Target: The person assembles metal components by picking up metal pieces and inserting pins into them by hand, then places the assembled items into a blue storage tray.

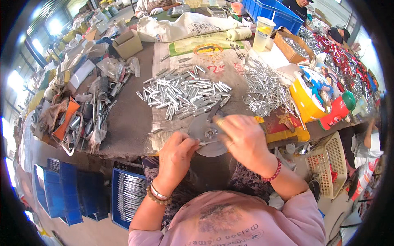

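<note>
In front of me a round grey metal disc [200, 127] lies at the table edge, with a small metal fitting [211, 133] at its middle. My left hand [176, 152] is closed in a pinch on a thin metal rod [202, 143] at the disc's near side. My right hand [245, 137] is curled over the disc's right side, slightly blurred; its fingertips and whatever they hold are hidden. A dark bar [214, 111] touches the disc's far edge beside my right fingers. Beyond the disc lies a pile of short silvery metal tubes [184, 92].
Thin metal rods [264, 88] are heaped at right, near a yellow container [305, 100] and a red bottle [334, 112]. Tools [102, 92] crowd the left. A drink cup [262, 35] stands behind. Below the table, a blue crate [116, 197] holds metal parts. Other people work beyond.
</note>
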A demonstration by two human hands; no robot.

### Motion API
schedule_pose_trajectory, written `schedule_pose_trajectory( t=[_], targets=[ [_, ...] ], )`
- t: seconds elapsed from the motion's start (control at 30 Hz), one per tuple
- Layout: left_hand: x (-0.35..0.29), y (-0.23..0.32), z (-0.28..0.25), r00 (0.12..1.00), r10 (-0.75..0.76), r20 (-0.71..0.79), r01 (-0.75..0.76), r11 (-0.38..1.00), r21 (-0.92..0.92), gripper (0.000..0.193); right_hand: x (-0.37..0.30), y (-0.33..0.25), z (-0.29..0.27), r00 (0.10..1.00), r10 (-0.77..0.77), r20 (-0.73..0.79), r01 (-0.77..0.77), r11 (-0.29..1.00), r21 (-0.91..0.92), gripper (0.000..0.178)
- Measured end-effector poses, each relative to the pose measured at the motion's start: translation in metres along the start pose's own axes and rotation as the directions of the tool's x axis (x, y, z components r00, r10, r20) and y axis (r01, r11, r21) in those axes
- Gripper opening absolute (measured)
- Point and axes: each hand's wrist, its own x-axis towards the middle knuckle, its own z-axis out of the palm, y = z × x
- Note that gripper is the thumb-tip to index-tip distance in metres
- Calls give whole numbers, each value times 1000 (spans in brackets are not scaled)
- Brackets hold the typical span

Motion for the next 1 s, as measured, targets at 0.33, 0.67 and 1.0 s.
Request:
schedule_pose_trajectory(
  t=[0.33,0.67,1.0],
  targets=[
    [-2,0,2,999,-44,0,44,995,-90,22,-27,31,-7,968,247,44,-250,967,56,41],
    [-3,2,1,999,-49,1,49,996,-77,20,-36,13,-22,954,221,202,-214,975,-57,42],
    [-5,-8,4,1000,-7,-21,5,996,-86,26,-42,-11,-25,995,27,100,-33,998,62,56]
  ],
)
